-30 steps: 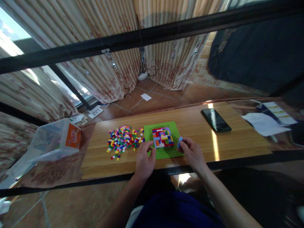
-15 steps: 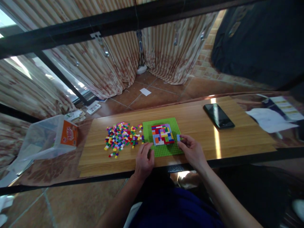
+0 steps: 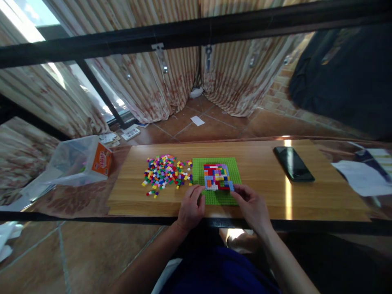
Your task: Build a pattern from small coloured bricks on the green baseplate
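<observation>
A green baseplate (image 3: 232,167) lies on the wooden tabletop (image 3: 263,188) in front of me, with a patch of coloured bricks (image 3: 217,176) built on it. My right hand (image 3: 251,206) pinches a small light-blue brick (image 3: 232,187) against the patch's lower right corner. My left hand (image 3: 190,208) rests on the baseplate's near left edge, its fingers curled onto the plate. A loose pile of small coloured bricks (image 3: 163,173) lies just left of the baseplate.
A black phone (image 3: 293,163) lies at the right of the tabletop, papers (image 3: 363,177) beyond it. A clear plastic bag with an orange box (image 3: 104,158) sits at the left end. Curtains, a tiled floor and a black bar stand behind.
My right hand has brought the light-blue brick from beside the baseplate's right edge in to the lower right corner of the brick patch. My head has shifted, moving the scene right.
</observation>
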`<action>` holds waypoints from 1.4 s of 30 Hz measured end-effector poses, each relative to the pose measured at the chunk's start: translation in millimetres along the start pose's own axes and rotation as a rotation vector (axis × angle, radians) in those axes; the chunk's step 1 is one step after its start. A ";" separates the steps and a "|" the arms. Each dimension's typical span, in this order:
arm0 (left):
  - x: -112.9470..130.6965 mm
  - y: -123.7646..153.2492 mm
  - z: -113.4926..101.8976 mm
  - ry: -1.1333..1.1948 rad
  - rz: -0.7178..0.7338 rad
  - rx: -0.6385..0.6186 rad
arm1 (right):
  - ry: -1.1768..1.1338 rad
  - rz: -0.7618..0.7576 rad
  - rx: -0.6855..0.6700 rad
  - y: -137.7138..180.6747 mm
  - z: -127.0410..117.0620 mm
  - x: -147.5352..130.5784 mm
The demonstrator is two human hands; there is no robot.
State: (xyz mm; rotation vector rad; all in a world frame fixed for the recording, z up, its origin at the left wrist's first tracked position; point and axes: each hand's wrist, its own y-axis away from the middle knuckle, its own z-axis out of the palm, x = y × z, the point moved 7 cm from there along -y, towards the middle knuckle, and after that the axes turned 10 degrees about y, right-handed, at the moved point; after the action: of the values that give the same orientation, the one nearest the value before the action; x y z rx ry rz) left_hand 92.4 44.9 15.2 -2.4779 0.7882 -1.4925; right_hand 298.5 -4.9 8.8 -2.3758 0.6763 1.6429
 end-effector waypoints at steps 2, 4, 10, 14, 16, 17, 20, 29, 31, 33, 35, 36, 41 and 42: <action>0.9 1.0 0.0 -0.008 0.023 0.018 | 0.059 -0.019 -0.024 6.5 8.7 -4.8; 1.8 1.6 -0.3 -0.014 0.043 0.034 | 0.117 -0.039 -0.031 12.0 16.5 -10.4; 3.1 1.5 0.2 -0.042 0.064 0.039 | 0.259 -0.052 0.024 15.9 14.8 -16.6; 2.0 1.6 2.8 -0.060 0.066 0.024 | 0.367 -0.137 0.065 15.1 3.2 -17.4; 1.8 1.8 3.8 -0.067 0.068 0.017 | 0.428 -0.235 0.067 13.4 2.2 -22.9; 2.0 1.8 4.2 -0.070 0.071 0.014 | 0.460 -0.292 0.069 11.6 2.8 -26.8; 2.6 1.5 4.0 -0.076 0.081 0.014 | 0.544 -0.444 0.088 2.3 5.4 -39.0; 2.8 1.4 3.6 -0.096 0.108 0.026 | 0.594 -0.643 0.072 -25.4 8.7 -41.9; 3.1 1.6 3.7 -0.101 0.113 0.028 | 0.585 -0.643 0.057 -27.2 10.6 -38.8; 3.3 1.6 3.9 -0.109 0.114 0.026 | 0.569 -0.634 0.047 -28.6 12.6 -36.3; 3.4 1.6 4.0 -0.116 0.112 0.021 | 0.555 -0.624 0.051 -29.8 13.6 -34.4; 3.5 1.6 4.1 -0.119 0.111 0.019 | 0.552 -0.621 0.056 -30.2 13.8 -33.6; 7.1 1.0 6.0 -0.161 0.119 -0.021 | 0.558 -0.611 0.100 -30.0 13.5 -29.7; 8.8 0.6 7.2 -0.181 0.125 -0.039 | 0.554 -0.610 0.109 -29.6 13.4 -29.1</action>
State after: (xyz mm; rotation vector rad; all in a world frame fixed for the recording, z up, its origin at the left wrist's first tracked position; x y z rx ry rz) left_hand 101.6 39.0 18.3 -2.4961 0.9262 -1.2038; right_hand 292.5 34.2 27.2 -2.5961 0.0669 0.6954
